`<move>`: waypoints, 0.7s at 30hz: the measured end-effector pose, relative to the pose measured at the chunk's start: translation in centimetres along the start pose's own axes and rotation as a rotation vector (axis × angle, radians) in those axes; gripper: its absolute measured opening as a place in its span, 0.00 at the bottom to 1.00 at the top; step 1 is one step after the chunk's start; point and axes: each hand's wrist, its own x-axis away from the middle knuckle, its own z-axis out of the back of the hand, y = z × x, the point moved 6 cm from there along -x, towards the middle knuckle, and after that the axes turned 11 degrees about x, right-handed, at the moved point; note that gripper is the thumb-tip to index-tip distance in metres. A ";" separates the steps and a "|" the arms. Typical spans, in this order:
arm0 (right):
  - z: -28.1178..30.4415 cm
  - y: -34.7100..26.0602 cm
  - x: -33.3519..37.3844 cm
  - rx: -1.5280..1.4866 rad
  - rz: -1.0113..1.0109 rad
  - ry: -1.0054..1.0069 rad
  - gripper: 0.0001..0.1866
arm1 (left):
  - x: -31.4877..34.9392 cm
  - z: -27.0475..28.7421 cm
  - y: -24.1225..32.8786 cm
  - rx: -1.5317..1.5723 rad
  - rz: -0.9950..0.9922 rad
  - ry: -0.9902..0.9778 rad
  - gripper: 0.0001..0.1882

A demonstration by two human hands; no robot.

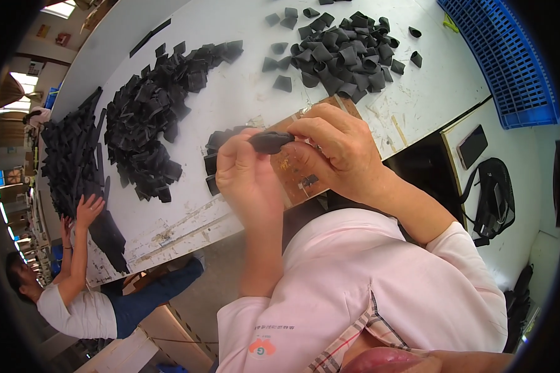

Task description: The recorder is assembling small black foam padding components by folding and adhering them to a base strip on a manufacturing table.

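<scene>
Pinching black piece (269, 142), 2 hands (247, 174) (345, 149); blue crate (515, 69) at right.

Blue crate (509, 67); phone (473, 147) beside black bag (497, 198)

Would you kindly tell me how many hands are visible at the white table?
4: the person's left hand and right hand, on one black piece; a co-worker's nearer hand and farther hand, by the black strips at far left. Background hands may be hidden.

White table (239, 87), paint scuffed along near edge. On it: black strips (68, 155) left, flat black pieces (146, 105) mid, black loops (345, 56) right, brown board (297, 190) near edge.
</scene>
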 end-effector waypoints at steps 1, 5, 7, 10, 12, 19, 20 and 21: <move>0.0 -0.2 0.0 0.016 -0.005 -0.001 0.08 | 0.1 0.0 0.2 -0.026 -0.024 -0.021 0.05; -0.5 0.6 0.2 0.081 0.046 -0.014 0.06 | 0.1 0.4 -0.3 -0.085 -0.030 -0.059 0.05; -0.5 0.8 0.7 -0.007 0.089 0.012 0.06 | 0.2 0.5 -0.4 -0.118 -0.036 -0.073 0.04; -1.1 1.5 1.0 -0.032 0.079 0.014 0.06 | 0.3 0.6 -0.7 -0.160 -0.029 -0.068 0.04; -1.2 1.5 1.0 -0.020 0.099 0.021 0.06 | 0.1 0.9 -0.7 -0.175 -0.021 -0.049 0.05; -1.2 0.6 0.8 0.100 0.125 0.013 0.05 | 0.4 1.0 -0.6 -0.344 -0.086 -0.051 0.05; -1.2 0.5 0.7 0.102 0.128 0.022 0.05 | 0.2 1.2 -0.7 -0.372 -0.078 -0.031 0.06; -1.2 0.6 0.5 0.132 0.103 0.015 0.05 | 0.3 1.1 -0.6 -0.373 -0.080 -0.040 0.06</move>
